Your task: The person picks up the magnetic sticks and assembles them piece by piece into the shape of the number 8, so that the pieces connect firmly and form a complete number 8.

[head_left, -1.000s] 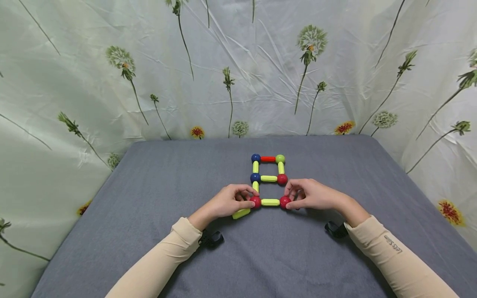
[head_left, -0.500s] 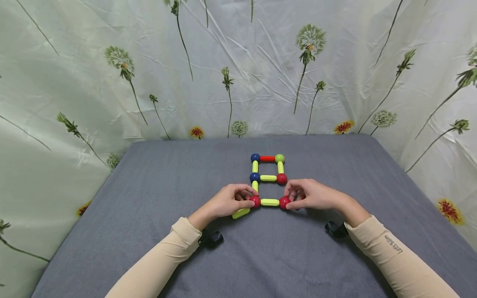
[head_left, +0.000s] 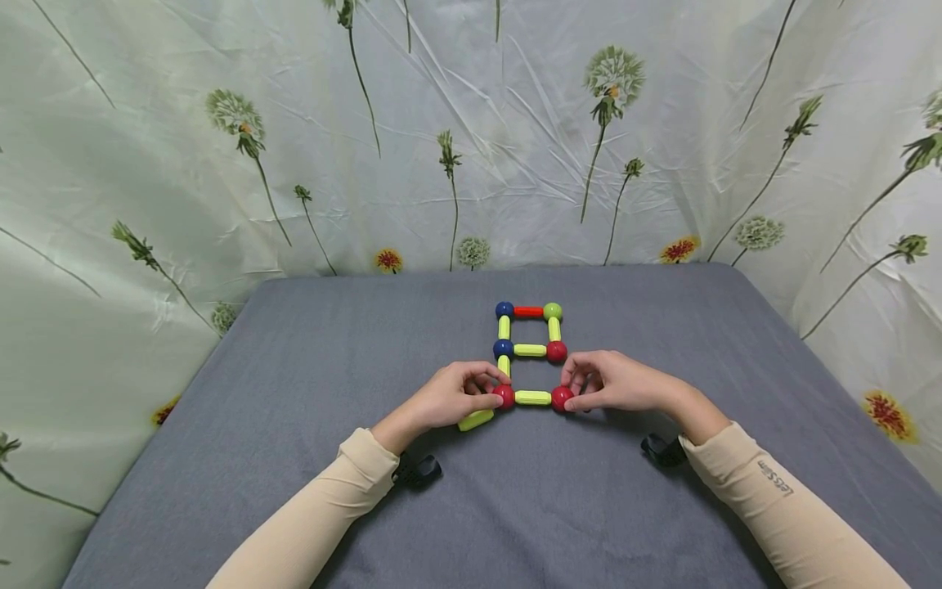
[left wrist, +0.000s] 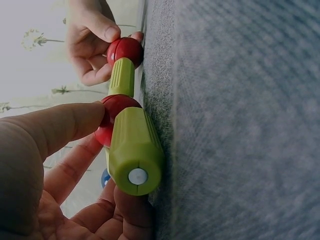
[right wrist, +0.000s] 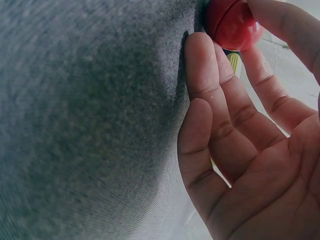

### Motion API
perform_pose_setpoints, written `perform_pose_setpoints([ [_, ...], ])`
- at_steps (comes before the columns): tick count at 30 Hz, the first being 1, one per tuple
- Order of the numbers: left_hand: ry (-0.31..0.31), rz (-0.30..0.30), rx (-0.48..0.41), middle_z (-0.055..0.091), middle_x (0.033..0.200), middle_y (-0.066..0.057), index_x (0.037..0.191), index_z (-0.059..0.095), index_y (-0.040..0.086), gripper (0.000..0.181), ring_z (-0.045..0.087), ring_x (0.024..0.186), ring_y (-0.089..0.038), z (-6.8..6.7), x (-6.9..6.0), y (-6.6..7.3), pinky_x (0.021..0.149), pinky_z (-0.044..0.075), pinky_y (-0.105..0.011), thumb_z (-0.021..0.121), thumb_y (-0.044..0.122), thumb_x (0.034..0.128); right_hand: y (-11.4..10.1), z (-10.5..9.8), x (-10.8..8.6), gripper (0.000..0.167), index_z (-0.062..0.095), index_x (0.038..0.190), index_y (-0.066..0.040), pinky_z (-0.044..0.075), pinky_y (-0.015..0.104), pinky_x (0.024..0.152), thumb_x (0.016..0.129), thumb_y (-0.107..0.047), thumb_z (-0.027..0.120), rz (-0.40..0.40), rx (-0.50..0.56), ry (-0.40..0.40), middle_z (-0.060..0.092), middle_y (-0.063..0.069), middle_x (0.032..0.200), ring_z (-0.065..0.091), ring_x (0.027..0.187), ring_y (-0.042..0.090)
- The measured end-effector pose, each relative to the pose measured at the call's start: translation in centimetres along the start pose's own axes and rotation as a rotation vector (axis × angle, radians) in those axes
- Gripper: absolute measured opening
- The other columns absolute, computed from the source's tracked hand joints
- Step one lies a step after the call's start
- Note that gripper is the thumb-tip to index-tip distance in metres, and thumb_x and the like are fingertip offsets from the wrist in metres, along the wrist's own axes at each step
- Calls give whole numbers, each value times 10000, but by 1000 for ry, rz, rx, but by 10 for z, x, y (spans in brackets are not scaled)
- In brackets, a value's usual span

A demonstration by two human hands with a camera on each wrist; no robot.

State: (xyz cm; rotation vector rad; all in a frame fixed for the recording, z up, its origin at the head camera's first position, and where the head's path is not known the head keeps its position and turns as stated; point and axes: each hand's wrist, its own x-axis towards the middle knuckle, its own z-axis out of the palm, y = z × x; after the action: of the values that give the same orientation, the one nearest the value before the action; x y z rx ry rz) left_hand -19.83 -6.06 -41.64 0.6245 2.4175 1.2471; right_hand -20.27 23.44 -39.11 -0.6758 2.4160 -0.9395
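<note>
A flat frame of magnetic balls and rods lies on the grey cloth. My left hand [head_left: 465, 394] pinches its near-left red ball [head_left: 504, 397] between thumb and finger. The near-right red ball [head_left: 562, 398] is pinched by my right hand [head_left: 614, 383]. Between these balls runs a yellow-green rod [head_left: 533, 397]. Another yellow-green rod [left wrist: 136, 155] sticks out from the left ball towards the left wrist camera. Farther back, two blue balls [head_left: 504, 349], a red ball [head_left: 556, 352] and a green ball [head_left: 552, 311] form a square with yellow-green rods and one red rod [head_left: 528, 312].
Grey cloth [head_left: 353, 343] covers the table and reaches a pale, flower-printed curtain [head_left: 412, 188] behind and at both sides. A black strap [head_left: 418, 473] sits by the left wrist, another black strap [head_left: 664, 451] by the right.
</note>
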Motion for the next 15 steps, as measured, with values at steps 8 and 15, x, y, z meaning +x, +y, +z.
perform_pose_setpoints([
  [8, -4, 3, 10, 645, 886, 43, 1061, 652, 344, 233, 576, 696, -104, -1, 0, 1, 596, 446, -273, 701, 302, 837, 0, -2, 0, 327, 572, 1003, -203, 485, 263, 594, 796, -408, 721, 8, 14, -6, 643, -7, 853, 603, 704, 169],
  [15, -20, -7, -16, 635, 905, 18, 1152, 596, 306, 319, 601, 743, -130, -2, -1, 3, 624, 468, -295, 691, 297, 847, 2, -8, 1, 323, 590, 1014, -184, 477, 261, 592, 821, -424, 689, -6, 2, 50, 642, -8, 869, 604, 696, 178],
])
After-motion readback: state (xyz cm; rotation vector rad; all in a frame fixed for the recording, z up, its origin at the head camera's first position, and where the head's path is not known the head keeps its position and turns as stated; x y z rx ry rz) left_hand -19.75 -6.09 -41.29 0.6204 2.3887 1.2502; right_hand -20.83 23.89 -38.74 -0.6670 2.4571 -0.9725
